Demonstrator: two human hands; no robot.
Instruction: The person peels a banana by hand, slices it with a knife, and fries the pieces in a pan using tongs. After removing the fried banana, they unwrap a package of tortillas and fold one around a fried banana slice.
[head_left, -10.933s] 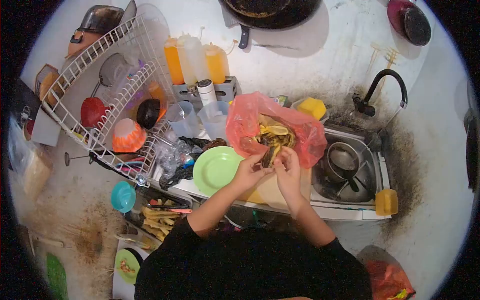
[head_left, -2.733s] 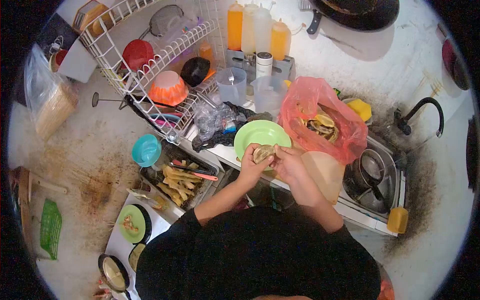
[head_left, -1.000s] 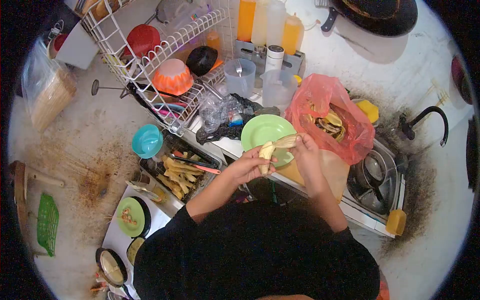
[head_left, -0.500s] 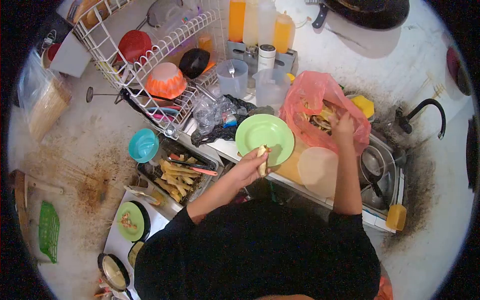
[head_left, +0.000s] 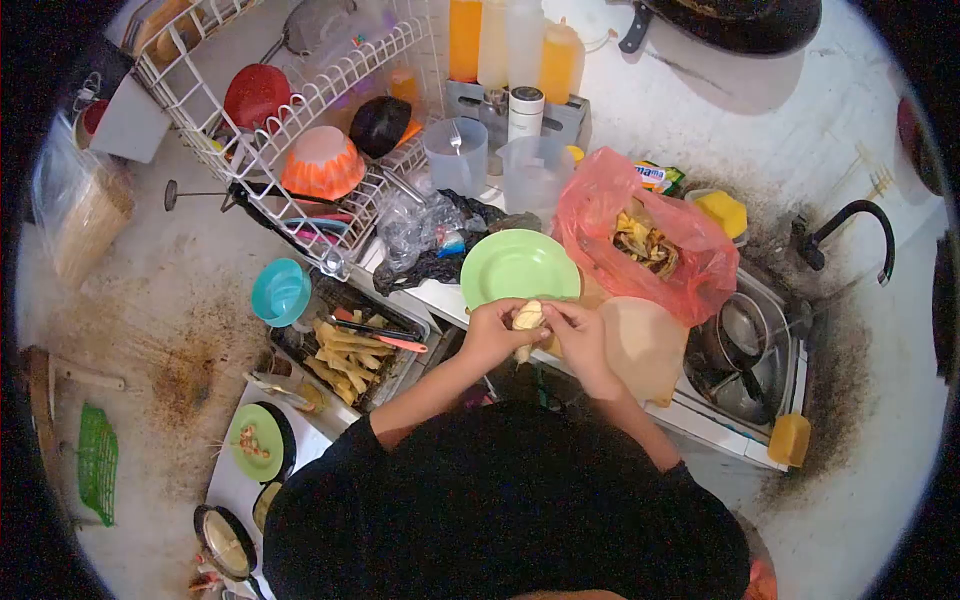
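My left hand (head_left: 490, 336) is closed around a pale yellow, partly peeled banana (head_left: 528, 316), held just in front of the light green plate (head_left: 505, 268). The thumb and fingers of my right hand (head_left: 581, 345) pinch its upper side; exactly what they grip there is too small to make out. The plate is bare inside. Behind my right hand, a pink plastic bag (head_left: 700, 245) lies open with yellow and brown peels (head_left: 643, 240) in it. A round wooden board (head_left: 650, 345) rests on the counter beside my right wrist.
A sink (head_left: 785, 360) with a saucepan and a black tap (head_left: 850, 210) is on the right. Left stand a tray (head_left: 425, 345) of yellowish strips and a turquoise bowl (head_left: 281, 292). A white dish rack (head_left: 300, 110), jugs and sauce bottles (head_left: 525, 45) line the back.
My right hand has come out of the pink bag, back to the left and toward me, and now meets the banana in my left hand. More of the banana's pale flesh shows.
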